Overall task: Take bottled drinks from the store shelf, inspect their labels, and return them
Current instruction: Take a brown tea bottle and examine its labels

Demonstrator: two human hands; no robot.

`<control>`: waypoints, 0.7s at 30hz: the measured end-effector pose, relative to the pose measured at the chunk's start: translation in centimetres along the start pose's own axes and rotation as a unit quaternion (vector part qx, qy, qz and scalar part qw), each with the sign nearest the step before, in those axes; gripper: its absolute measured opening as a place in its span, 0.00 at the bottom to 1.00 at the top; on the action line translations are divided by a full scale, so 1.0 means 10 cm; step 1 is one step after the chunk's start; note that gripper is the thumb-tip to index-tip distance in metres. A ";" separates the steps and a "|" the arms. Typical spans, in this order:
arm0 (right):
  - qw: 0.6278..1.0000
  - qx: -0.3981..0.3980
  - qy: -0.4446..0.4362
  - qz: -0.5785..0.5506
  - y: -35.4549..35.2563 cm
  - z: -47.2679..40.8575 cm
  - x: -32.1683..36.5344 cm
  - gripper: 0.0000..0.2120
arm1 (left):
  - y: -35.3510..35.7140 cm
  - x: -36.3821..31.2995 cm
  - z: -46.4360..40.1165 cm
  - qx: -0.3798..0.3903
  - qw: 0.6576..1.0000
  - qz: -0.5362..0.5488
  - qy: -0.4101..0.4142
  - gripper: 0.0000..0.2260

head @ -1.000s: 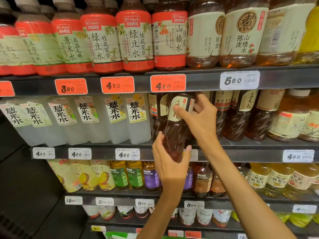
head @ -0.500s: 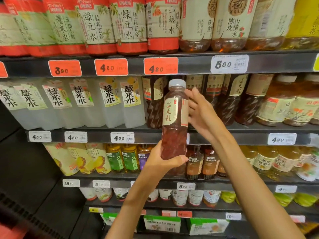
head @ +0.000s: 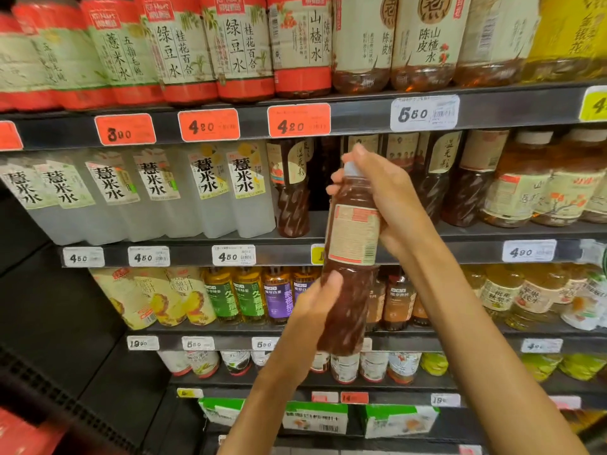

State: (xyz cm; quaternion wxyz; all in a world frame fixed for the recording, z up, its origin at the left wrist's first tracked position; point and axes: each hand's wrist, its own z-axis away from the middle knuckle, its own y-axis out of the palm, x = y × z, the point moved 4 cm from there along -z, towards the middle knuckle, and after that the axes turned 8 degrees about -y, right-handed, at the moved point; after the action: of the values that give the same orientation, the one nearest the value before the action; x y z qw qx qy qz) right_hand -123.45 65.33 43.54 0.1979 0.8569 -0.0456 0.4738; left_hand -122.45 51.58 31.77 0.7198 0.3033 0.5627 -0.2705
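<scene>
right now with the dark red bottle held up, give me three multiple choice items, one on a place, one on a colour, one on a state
1. Where does the left hand grip the held bottle?
A. at the cap
B. on its lower body
C. nowhere on it

2. What colour is the price tag reading 560 on the top shelf rail?
A. white
B. orange
C. green

3. Which side of the held bottle faces the camera?
A. the front with large characters
B. the bare base
C. the back label with small print and a barcode

Answers
1 B: its thumb and fingers wrap the body below the label, while the right hand holds the neck.
2 A: it is white, beside orange tags.
3 C: fine print and a barcode show.
</scene>
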 end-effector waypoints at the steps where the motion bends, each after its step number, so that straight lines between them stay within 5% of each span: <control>1: 1.000 0.000 -0.003 0.007 0.01 0.00 0.02 0.11 | -0.01 0.01 -0.01 -0.003 0.999 0.036 -0.011 0.29; 4: 0.995 0.071 0.052 -0.042 0.08 -0.02 0.11 0.13 | 0.02 -0.02 0.03 0.089 0.987 0.132 -0.032 0.35; 8: 0.953 0.153 0.128 -0.227 0.26 0.00 0.13 0.10 | 0.24 -0.05 0.10 0.236 0.929 0.273 -0.080 0.32; 10: 0.957 0.144 0.123 -0.220 0.28 0.00 0.09 0.07 | 0.26 -0.02 0.06 0.230 0.930 0.276 -0.076 0.33; 13: 0.991 0.088 0.074 -0.071 0.21 -0.01 0.11 0.05 | 0.07 0.03 -0.02 0.119 0.978 0.166 -0.037 0.32; 16: 0.999 0.004 0.017 0.030 0.15 -0.01 0.16 0.06 | -0.04 -0.06 -0.05 0.050 0.991 0.125 -0.029 0.30; 21: 0.999 0.000 -0.025 0.045 0.19 -0.04 0.30 0.08 | 0.15 -0.10 0.01 0.152 0.960 0.223 -0.074 0.33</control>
State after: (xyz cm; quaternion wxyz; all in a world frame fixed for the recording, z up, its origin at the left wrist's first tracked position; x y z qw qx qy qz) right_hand -122.57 64.09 46.80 0.1753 0.8657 -0.0887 0.4604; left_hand -121.48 52.55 32.95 0.7472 0.5056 0.3781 -0.2075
